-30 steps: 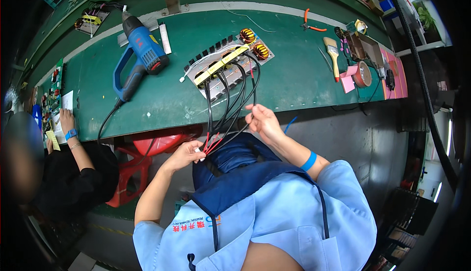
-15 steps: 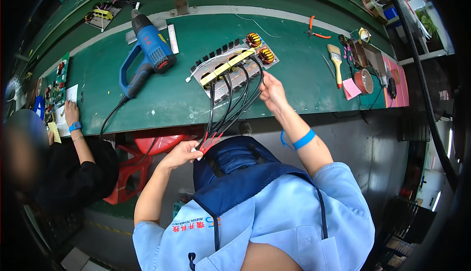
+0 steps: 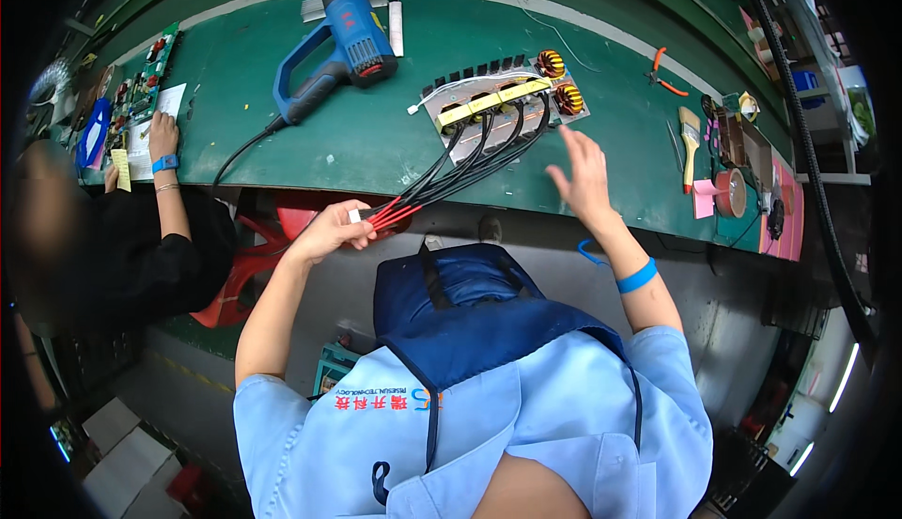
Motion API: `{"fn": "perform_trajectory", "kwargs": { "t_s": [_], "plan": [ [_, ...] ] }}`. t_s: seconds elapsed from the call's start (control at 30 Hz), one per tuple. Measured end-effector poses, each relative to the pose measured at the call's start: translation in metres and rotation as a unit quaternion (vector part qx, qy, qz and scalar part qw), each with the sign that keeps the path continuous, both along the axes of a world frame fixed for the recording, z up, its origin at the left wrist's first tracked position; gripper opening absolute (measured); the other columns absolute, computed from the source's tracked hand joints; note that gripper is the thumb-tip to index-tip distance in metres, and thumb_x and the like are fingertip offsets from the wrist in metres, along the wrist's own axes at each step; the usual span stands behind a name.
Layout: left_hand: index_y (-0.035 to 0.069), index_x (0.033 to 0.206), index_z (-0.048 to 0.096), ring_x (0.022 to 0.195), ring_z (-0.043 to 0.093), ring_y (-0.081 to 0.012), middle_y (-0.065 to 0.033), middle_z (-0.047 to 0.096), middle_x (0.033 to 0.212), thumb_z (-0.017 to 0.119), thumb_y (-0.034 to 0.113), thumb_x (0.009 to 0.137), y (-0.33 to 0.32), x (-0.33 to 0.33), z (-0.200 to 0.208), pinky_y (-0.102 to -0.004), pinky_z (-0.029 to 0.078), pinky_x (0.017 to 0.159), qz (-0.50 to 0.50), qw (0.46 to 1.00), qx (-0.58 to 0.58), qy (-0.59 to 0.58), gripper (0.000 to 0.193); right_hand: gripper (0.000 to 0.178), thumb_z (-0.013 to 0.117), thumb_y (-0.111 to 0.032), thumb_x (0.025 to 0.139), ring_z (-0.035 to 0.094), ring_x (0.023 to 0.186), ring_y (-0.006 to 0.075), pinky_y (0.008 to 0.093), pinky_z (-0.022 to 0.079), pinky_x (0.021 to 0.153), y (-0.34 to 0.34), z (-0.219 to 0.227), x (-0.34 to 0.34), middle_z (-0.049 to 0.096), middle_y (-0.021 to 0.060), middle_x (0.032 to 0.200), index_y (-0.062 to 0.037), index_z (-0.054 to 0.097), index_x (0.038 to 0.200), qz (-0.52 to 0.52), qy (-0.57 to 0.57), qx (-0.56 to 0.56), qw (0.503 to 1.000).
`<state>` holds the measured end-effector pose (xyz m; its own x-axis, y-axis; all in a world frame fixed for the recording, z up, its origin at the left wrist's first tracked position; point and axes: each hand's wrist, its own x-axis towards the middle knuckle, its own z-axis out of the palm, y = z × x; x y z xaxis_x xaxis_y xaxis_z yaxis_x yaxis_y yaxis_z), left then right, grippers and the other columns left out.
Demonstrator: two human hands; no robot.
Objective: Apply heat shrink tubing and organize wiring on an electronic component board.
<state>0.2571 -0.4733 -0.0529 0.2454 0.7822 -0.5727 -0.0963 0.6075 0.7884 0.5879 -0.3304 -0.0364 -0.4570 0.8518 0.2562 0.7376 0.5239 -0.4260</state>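
A circuit board [image 3: 468, 148] with yellow-taped parts and two copper-wound ring coils [image 3: 568, 98] lies on the green bench. A bundle of black wires [image 3: 449, 179] runs from it toward me, ending in red sleeves [image 3: 393, 215] and a white connector. My left hand [image 3: 334, 231] pinches the bundle at this red-sleeved end, in front of the bench edge. Beside the board's right end, my right hand [image 3: 585, 173] has its fingers stretched apart with nothing in them; it wears a blue wrist strap [image 3: 637, 277].
Left of the board rests a blue heat gun [image 3: 357, 45], its cord hanging over the edge. At right are orange-handled cutters [image 3: 669, 73], a brush [image 3: 690, 148] and a tape roll [image 3: 731, 193]. A co-worker's hand [image 3: 163, 140] is at far left near another board.
My right hand has let go of the wires and opened. My left hand has drawn the bundle to the left, so the wires lie straighter and closer together. The view has shifted.
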Motion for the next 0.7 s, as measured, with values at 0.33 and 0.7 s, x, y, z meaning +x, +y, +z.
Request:
{"fn": "perform_trajectory", "kwargs": {
  "t_s": [0.33,0.7],
  "plan": [
    [0.004,0.098,0.043,0.05,0.042,-0.0032,-0.0004,0.051,0.063,0.05,0.007,0.073,0.027,-0.043,0.025,-0.0143,0.033,0.047,-0.03,0.994,0.065,0.082,0.026,0.072,0.067,-0.028,0.049,0.032,0.106,0.0288,0.0427,0.024,0.089,0.052,0.008,-0.106,0.037,0.0153,0.11,-0.013,0.035,0.112,0.305,-0.181,0.13,0.926],
    [0.004,0.096,0.046,0.059,0.048,-0.0102,-0.0055,0.054,0.07,0.054,0.011,0.069,0.057,-0.068,0.012,-0.0202,0.039,0.056,-0.028,0.991,0.037,0.125,0.029,0.041,0.066,-0.024,0.05,0.05,0.076,0.021,0.0315,0.04,0.067,0.061,-0.017,-0.123,0.051,0.0064,0.076,-0.0065,0.045,0.081,0.293,-0.194,0.108,0.93]
  ]
}}
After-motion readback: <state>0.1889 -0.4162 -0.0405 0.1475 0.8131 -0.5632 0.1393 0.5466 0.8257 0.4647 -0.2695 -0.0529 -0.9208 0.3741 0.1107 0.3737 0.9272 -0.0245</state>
